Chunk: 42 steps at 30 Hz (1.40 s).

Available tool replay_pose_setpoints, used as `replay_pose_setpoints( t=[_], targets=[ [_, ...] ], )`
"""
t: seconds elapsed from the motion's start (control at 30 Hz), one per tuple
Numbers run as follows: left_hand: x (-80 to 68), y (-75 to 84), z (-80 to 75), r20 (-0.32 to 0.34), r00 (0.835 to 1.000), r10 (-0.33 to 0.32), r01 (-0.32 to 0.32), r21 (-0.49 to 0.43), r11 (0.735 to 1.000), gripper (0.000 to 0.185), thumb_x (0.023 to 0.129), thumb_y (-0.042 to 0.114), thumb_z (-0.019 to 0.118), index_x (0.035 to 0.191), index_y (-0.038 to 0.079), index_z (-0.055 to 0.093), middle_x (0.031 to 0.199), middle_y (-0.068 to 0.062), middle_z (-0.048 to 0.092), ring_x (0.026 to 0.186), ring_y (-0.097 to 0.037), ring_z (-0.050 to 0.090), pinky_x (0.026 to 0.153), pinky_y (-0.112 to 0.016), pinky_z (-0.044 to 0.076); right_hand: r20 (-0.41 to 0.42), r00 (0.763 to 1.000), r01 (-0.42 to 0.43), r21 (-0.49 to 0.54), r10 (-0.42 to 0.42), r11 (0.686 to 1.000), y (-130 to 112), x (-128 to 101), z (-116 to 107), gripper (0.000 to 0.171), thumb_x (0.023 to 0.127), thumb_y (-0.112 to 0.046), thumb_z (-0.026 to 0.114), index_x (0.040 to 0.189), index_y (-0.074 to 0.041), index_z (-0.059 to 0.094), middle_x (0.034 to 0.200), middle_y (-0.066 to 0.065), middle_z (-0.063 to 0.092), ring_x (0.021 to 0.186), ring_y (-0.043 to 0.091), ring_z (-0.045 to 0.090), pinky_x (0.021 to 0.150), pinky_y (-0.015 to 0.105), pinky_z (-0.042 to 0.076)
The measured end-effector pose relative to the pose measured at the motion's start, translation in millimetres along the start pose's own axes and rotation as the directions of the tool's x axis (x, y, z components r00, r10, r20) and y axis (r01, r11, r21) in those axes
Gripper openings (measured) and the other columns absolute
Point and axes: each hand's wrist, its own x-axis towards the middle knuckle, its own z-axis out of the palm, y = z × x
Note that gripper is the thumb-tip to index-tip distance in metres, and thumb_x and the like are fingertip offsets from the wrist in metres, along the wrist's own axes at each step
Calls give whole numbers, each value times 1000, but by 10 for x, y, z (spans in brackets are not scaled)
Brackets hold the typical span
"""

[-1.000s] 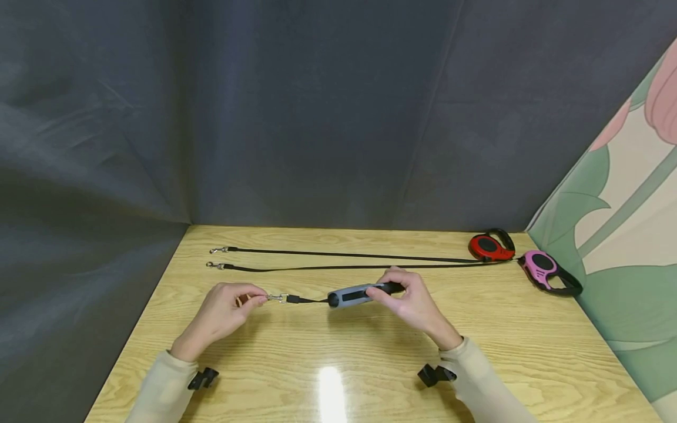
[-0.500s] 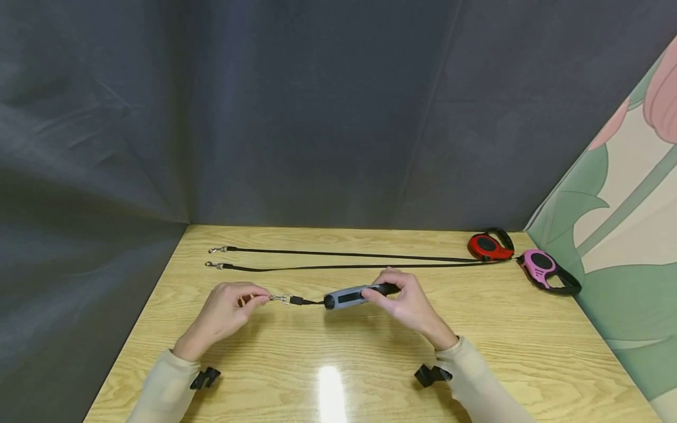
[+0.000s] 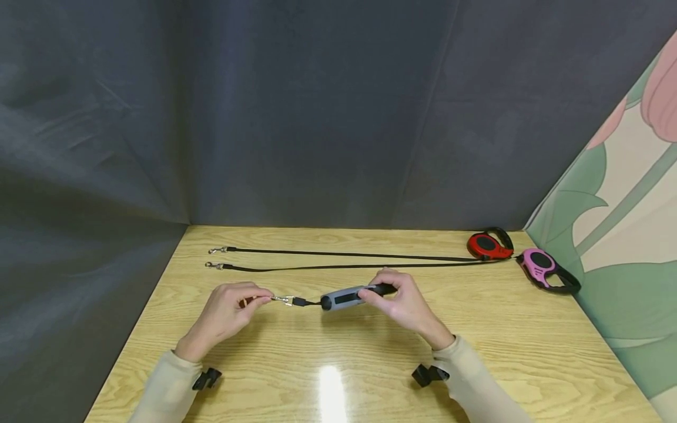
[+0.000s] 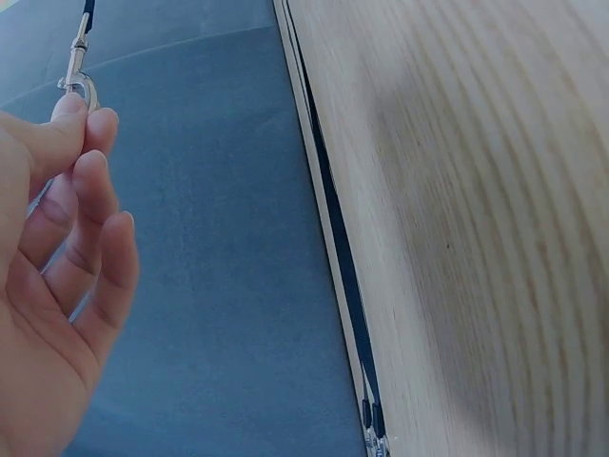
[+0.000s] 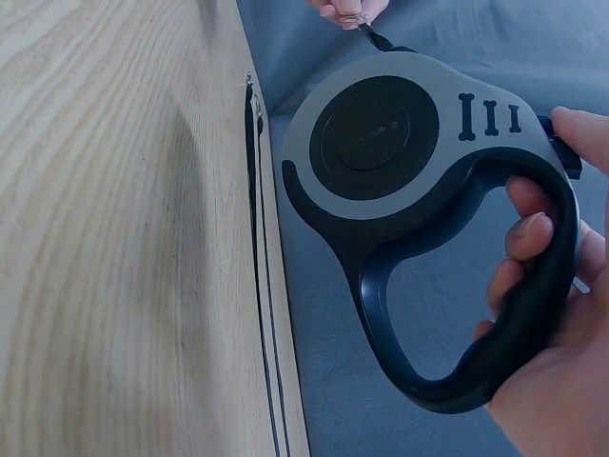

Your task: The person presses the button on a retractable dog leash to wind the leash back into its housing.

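Observation:
My right hand [image 3: 399, 302] grips the black handle of a grey retractable dog leash [image 5: 376, 138], fingers through the loop and thumb at the button on top. In the head view the leash is seen edge-on, held above the table. My left hand [image 3: 227, 314] pinches the metal snap hook [image 4: 78, 71] between thumb and forefinger, its other fingers loosely bent. A short stretch of black strap [image 3: 312, 303] runs between the hook and the grey casing.
Behind the hands on the wooden table [image 3: 285, 364] lie a red retractable leash [image 3: 489, 245] and a pink one [image 3: 545, 271] at the right. Their black straps stretch left, ending in snap hooks [image 3: 215, 265]. A dark cloth backdrop [image 3: 317, 117] rises behind the table.
The right hand and grey leash have shifted slightly left, and the left hand slightly right with the hook. The strap between them looks a little shorter. The red and pink leashes lie as before.

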Motion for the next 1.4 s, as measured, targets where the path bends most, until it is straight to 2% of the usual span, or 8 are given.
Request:
replay_pose_setpoints(
  t=[0.2,0.33,0.57,0.93,1.4],
  targets=[
    [4,17,16,-12,1000,26,-26,3,1000,13,92,10,83,99,20,85,86,9,79,63,9,52,57,-12,46,0,1000,7,2,-7,1000,6,-2,15,15,95,-18,82,82,-23,76,82,-6,66,75,11,58,75,33,51],
    [13,32,22,-13,999,33,-33,0,999,14,91,10,84,99,21,85,86,11,79,63,9,51,58,-12,45,4,1000,18,5,-18,1000,6,0,27,15,95,-18,82,82,-24,76,82,-6,66,74,11,58,75,29,50],
    [7,54,32,13,1000,2,-2,-17,1000,13,92,11,83,99,22,85,84,13,77,63,9,51,56,-16,48,-2,1000,29,7,-29,1000,-5,4,42,16,94,-17,83,81,-24,76,81,-6,66,73,10,56,73,28,48],
    [31,118,75,39,999,20,-18,-42,999,12,93,11,82,100,21,85,83,8,78,62,10,51,56,-14,47,3,999,39,17,-39,999,-8,1,84,14,94,-16,83,82,-23,77,81,-7,65,74,9,56,73,30,48],
    [-2,136,89,96,994,-44,49,-57,997,12,95,13,81,105,19,85,92,9,81,63,9,56,57,-18,50,13,1000,2,18,-2,1000,-25,-13,124,13,94,-18,82,83,-24,77,83,-7,66,77,10,58,77,40,52]
  ],
)
